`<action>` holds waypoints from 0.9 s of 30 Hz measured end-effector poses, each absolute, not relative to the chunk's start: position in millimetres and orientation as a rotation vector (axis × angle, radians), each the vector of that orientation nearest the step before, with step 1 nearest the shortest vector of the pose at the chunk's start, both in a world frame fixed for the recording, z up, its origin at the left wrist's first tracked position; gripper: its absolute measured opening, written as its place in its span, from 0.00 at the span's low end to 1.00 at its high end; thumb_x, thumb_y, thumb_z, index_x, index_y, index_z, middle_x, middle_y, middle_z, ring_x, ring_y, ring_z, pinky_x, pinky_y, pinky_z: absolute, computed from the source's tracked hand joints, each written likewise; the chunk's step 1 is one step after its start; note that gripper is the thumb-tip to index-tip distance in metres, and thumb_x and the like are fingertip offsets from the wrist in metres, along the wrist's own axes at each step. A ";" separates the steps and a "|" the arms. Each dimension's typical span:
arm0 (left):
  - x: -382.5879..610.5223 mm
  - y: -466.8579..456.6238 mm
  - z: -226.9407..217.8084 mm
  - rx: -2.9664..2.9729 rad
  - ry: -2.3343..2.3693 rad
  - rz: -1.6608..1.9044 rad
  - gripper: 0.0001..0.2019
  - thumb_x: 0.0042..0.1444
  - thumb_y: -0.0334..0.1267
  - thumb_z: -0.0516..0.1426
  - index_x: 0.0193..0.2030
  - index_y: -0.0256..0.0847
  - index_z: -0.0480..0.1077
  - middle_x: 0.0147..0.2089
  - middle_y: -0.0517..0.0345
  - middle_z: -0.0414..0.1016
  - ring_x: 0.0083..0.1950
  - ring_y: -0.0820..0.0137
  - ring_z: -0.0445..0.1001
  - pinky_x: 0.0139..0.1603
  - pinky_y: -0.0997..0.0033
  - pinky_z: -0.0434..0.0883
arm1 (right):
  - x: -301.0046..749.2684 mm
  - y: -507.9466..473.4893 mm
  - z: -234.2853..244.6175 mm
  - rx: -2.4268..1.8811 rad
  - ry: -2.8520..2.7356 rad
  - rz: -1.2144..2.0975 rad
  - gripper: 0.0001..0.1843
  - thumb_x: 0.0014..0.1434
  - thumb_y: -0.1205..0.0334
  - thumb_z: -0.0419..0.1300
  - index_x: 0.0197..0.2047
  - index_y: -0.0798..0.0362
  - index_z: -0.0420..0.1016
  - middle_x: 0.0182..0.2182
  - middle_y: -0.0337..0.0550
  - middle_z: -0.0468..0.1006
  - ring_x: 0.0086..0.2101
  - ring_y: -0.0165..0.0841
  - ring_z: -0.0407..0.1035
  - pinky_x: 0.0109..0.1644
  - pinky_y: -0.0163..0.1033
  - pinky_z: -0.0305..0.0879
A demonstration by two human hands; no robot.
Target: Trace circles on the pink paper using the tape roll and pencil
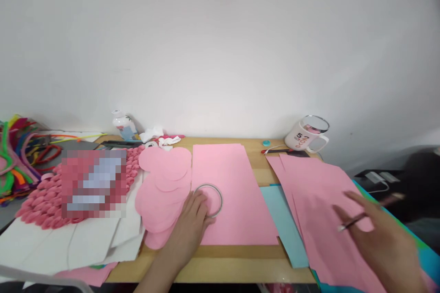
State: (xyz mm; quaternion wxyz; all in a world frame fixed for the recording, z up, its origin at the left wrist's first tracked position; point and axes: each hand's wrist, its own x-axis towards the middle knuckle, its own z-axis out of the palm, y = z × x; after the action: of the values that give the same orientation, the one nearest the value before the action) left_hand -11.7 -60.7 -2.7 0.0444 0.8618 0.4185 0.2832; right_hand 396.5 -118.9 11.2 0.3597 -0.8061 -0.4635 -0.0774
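Observation:
My left hand (pixel 190 226) lies flat with its fingers spread on a clear ring (pixel 210 199) and presses it onto a pink paper sheet (pixel 230 183) in the middle of the wooden table. My right hand (pixel 381 233), blurred by motion, is closed on a thin pencil (pixel 357 220) over a stack of pink sheets (pixel 319 192) at the right. A pile of cut pink paper circles (pixel 165 178) lies just left of my left hand.
A white mug (pixel 305 137) stands at the back right near a red pen (pixel 275 150). A light blue sheet (pixel 283 219) lies between the pink papers. Pink rolled-paper craft (pixel 41 201), white sheets (pixel 85 242), coloured pipe cleaners (pixel 17 155) and a small bottle (pixel 123 126) fill the left.

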 end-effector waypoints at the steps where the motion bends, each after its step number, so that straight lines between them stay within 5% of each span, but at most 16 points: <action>1: -11.7 -60.5 -3.5 2.636 1.275 0.876 0.06 0.60 0.33 0.54 0.44 0.38 0.65 0.50 0.47 0.72 0.59 0.57 0.67 0.59 0.46 0.66 | 377.2 -117.2 15.6 -2.016 -1.318 -0.185 0.25 0.51 0.46 0.58 0.51 0.44 0.72 0.50 0.56 0.75 0.51 0.53 0.68 0.44 0.54 0.68; 4: -12.1 -59.5 -6.9 2.648 1.268 0.941 0.07 0.61 0.35 0.53 0.45 0.38 0.64 0.50 0.46 0.72 0.58 0.58 0.69 0.59 0.45 0.66 | 320.0 -115.0 17.8 -1.656 -1.871 0.175 0.21 0.52 0.53 0.59 0.50 0.45 0.73 0.48 0.45 0.78 0.48 0.44 0.73 0.47 0.46 0.73; 7: -12.5 -59.0 -9.8 2.627 1.296 0.982 0.08 0.63 0.37 0.51 0.47 0.38 0.63 0.51 0.44 0.71 0.56 0.58 0.70 0.56 0.47 0.69 | 279.7 -113.9 11.4 -1.452 -2.238 0.240 0.28 0.50 0.69 0.57 0.56 0.49 0.70 0.56 0.47 0.72 0.54 0.41 0.68 0.54 0.43 0.70; 11: -12.5 -59.3 -11.8 2.637 1.292 0.985 0.07 0.63 0.36 0.51 0.46 0.39 0.62 0.51 0.45 0.71 0.57 0.58 0.69 0.56 0.46 0.70 | 259.8 -110.3 11.0 -1.359 -2.391 0.128 0.34 0.44 0.78 0.54 0.56 0.52 0.70 0.54 0.51 0.73 0.54 0.42 0.68 0.55 0.47 0.70; 22: 13.5 -31.8 21.0 2.620 1.540 0.752 0.05 0.57 0.27 0.54 0.35 0.39 0.61 0.56 0.44 0.63 0.61 0.53 0.62 0.53 0.47 0.68 | 258.6 -110.4 18.8 -1.276 -2.477 0.139 0.30 0.42 0.79 0.51 0.49 0.52 0.73 0.51 0.51 0.76 0.52 0.41 0.70 0.51 0.45 0.72; 27: 36.7 13.2 37.2 2.600 1.699 0.601 0.06 0.55 0.27 0.57 0.37 0.38 0.63 0.50 0.48 0.65 0.54 0.58 0.65 0.51 0.55 0.67 | 256.0 -114.1 17.3 -1.277 -2.445 0.096 0.26 0.44 0.78 0.52 0.45 0.53 0.76 0.49 0.51 0.77 0.50 0.42 0.71 0.50 0.44 0.73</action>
State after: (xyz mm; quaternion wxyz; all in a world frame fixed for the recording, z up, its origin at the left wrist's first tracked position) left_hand 36.7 13.2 37.2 -0.0110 0.8219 0.5370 0.1899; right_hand 256.0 -114.1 17.3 0.1895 -0.4542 -0.8698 0.0342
